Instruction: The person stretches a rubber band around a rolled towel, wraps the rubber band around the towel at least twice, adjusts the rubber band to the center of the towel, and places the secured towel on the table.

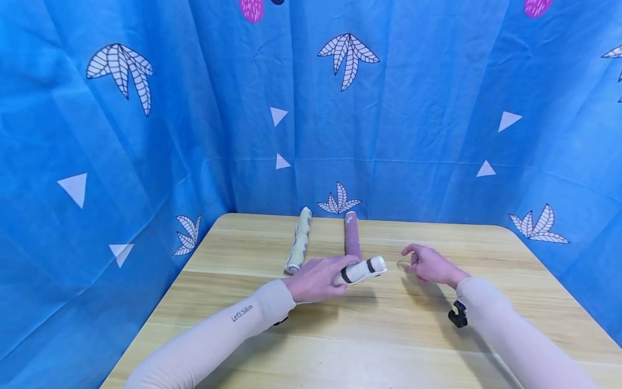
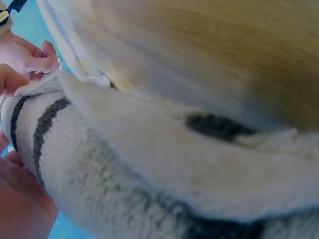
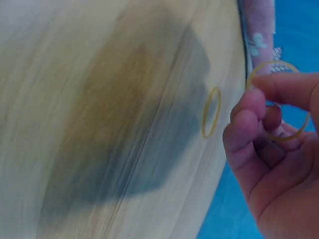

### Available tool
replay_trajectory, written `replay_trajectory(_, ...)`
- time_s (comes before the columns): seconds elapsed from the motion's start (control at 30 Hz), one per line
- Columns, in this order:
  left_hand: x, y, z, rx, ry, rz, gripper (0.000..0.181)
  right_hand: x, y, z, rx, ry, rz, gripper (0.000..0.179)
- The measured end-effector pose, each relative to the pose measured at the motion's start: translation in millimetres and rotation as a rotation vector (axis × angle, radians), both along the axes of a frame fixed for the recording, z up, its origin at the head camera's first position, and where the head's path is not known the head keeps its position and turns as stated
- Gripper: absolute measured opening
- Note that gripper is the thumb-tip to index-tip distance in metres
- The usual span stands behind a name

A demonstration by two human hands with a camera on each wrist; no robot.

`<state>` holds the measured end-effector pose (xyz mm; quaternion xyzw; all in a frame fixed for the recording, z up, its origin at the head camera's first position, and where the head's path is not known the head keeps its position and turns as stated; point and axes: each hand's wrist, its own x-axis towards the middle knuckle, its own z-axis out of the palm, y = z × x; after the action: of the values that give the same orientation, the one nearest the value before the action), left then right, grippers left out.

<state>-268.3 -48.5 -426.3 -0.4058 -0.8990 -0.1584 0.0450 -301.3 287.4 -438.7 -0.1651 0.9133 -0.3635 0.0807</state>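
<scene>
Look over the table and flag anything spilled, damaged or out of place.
Nothing looks spilled or damaged. One small oddity: a loose yellow band lies by itself on the table near the right hand, which pinches a similar band; it may simply be a spare.

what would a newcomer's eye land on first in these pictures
Probably the bright blue printed curtain, hanging behind the pale wooden table. Next, the dark-striped white fabric roll, held in the left hand above the table. Farther right, the right hand holds a thin yellow elastic band.
</scene>
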Motion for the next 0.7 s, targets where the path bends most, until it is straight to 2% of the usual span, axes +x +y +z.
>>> replay_trajectory(0.13, 0.4, -0.3, -0.1, 0.002, 0.001, -0.007, 0.063, 2.0, -1.3, -2.5, 0.125, 0.069, -0.006, 0.010)
replay_trajectory(0.17, 0.3, -0.3, -0.3, 0.001, 0.004, -0.009, 0.063, 2.6, -1.2, -2.9, 0.149, 0.079, -0.005, 0.008)
replay_trajectory(0.27, 0.2, -0.4, -1.1, -0.007, 0.001, -0.008, 0.063, 4.7, -1.2, -2.9, 0.212, 0.094, 0.003, 0.015)
replay_trajectory(0.43, -0.4, -0.5, -2.9, -0.031, -0.007, 0.011, 0.065, 7.8, -3.6, 0.0, 0.280, 0.127, 0.062, 0.016)
replay_trajectory(0.6, -1.4, -0.3, -4.6, -0.042, -0.003, 0.019, 0.066, 9.8, -7.5, 4.0, 0.281, 0.240, 0.155, 0.010)
replay_trajectory(0.7, -1.4, 0.0, -5.1, -0.042, -0.001, 0.021, 0.065, 9.9, -9.7, 6.3, 0.287, 0.304, 0.169, 0.018)
